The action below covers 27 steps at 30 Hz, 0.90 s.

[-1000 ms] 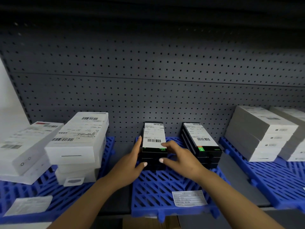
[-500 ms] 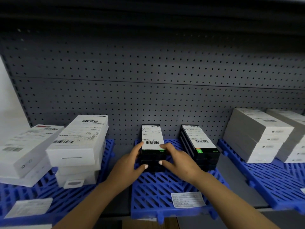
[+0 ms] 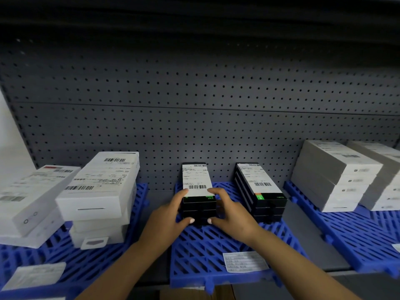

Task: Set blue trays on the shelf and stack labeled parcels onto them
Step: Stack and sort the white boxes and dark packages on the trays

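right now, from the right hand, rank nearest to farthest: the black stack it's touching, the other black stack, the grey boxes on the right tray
1. Black stack, touching the right hand, on the middle tray.
2. Other black stack, just right, same tray.
3. Grey boxes, far right tray.

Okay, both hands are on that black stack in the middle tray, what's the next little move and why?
Probably ease both hands off. The left hand and right hand flank the left black stack, which already rests on the middle blue tray close to the pegboard, roughly in line with the right black stack. It looks squared, so further nudging seems unnecessary.
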### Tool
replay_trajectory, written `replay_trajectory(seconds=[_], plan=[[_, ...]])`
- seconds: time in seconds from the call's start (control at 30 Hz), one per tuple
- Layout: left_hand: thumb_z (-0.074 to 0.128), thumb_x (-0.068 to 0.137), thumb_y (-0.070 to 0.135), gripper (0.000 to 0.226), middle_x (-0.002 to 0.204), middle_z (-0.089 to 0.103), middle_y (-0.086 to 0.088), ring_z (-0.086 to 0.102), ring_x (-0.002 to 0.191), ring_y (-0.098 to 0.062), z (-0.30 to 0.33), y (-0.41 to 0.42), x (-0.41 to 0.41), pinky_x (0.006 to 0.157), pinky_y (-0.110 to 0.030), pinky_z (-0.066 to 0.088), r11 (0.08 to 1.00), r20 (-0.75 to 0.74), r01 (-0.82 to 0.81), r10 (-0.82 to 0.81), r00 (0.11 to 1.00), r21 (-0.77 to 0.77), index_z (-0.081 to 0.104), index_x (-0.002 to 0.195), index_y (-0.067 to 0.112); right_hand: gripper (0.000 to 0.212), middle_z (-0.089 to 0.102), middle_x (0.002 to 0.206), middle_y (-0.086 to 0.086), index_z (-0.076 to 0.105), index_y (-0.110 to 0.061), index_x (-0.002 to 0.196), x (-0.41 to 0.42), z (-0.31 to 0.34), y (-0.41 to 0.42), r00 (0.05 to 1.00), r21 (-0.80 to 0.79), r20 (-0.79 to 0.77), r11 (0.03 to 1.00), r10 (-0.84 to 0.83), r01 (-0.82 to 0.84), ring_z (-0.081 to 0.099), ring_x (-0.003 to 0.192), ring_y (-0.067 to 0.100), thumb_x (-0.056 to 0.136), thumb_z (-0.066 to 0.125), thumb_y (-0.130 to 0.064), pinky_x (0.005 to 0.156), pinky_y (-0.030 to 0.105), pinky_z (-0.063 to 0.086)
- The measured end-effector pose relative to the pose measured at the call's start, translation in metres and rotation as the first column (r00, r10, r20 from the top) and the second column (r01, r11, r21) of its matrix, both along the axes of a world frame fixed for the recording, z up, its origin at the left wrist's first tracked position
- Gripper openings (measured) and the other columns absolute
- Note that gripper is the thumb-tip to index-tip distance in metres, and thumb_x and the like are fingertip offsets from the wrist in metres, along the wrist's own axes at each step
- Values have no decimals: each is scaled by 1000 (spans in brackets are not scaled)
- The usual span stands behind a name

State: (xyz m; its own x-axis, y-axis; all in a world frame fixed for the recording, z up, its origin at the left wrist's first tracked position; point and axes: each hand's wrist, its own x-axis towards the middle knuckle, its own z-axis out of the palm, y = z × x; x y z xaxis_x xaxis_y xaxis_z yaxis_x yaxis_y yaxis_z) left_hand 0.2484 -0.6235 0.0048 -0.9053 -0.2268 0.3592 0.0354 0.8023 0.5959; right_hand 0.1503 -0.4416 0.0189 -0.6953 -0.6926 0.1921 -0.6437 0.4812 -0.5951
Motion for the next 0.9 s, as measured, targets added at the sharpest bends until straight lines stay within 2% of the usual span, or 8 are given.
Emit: replay_trajectory(seconds=[0.1, 0.17, 0.23, 0.3, 0.53, 0.6, 0.73, 0.9], plan=[[71, 83, 31, 77, 126, 59, 4, 56, 106, -6, 2, -4, 0, 81, -11, 42, 1000, 1, 9, -9, 1000, 10, 26, 145, 33, 71, 67, 101, 15, 17, -49, 134, -3, -2, -2, 999, 28, -39, 999, 23, -22, 64, 87, 27, 86, 66, -31, 77, 49, 53], [72, 82, 29, 77, 126, 59, 4, 57, 107, -7, 4, -6, 0, 83, -13, 43, 1000, -3, 22, -22, 1000, 5, 27, 144, 34, 69, 66, 87, 7, 18, -41, 138, -3, 2, 0, 997, 60, -67, 998, 41, -37, 60, 66, 13, 88, 65, -31, 63, 34, 53], [73, 82, 29, 78, 127, 58, 5, 56, 108, -6, 3, -9, -1, 84, -14, 44, 999, -1, 36, -36, 999, -5, 26, 144, 35, 67, 53, 64, -5, 21, -33, 141, 0, 7, 1, 992, 101, -115, 994, 48, -36, 49, 51, 6, 89, 63, -30, 47, 19, 37], [73, 82, 30, 80, 131, 56, 6, 55, 111, -6, 1, -12, -4, 88, -16, 44, 998, 11, 61, -61, 998, 5, 24, 144, 39, 67, 45, 59, -7, 21, -30, 143, 2, 8, 1, 988, 105, -147, 994, 46, -30, 44, 48, 6, 90, 63, -30, 45, 21, 32], [76, 79, 21, 80, 126, 44, 25, 46, 116, 7, 1, -17, -10, 84, 2, 33, 979, 41, 138, -146, 989, 148, 24, 132, 51, 75, 57, 66, -4, 12, -38, 144, 3, 0, -2, 996, 72, -91, 997, 20, -13, 49, 51, 10, 89, 63, -28, 47, 27, 40], [76, 79, 19, 80, 123, 44, 28, 45, 114, 9, 0, -17, -10, 83, 2, 33, 975, 38, 137, -146, 989, 176, 25, 130, 52, 83, 66, 77, 2, 6, -46, 143, 1, -5, -3, 999, 31, -39, 999, 19, -17, 56, 55, 12, 88, 65, -27, 52, 35, 47], [76, 79, 17, 79, 120, 44, 30, 45, 112, 10, 0, -17, -11, 82, 2, 34, 974, 32, 124, -132, 991, 188, 25, 130, 50, 84, 67, 105, -7, 10, -46, 144, 1, -3, -4, 998, -54, 48, 997, 50, -47, 61, 70, -1, 87, 67, -21, 63, 24, 52], [75, 80, 18, 79, 118, 41, 33, 43, 108, 15, 0, -17, -11, 81, 3, 34, 975, 32, 134, -142, 989, 178, 24, 129, 53, 85, 67, 111, -2, 12, -51, 141, 0, -1, -3, 997, -57, 60, 998, 44, -41, 65, 90, 14, 85, 69, -24, 80, 42, 54]])
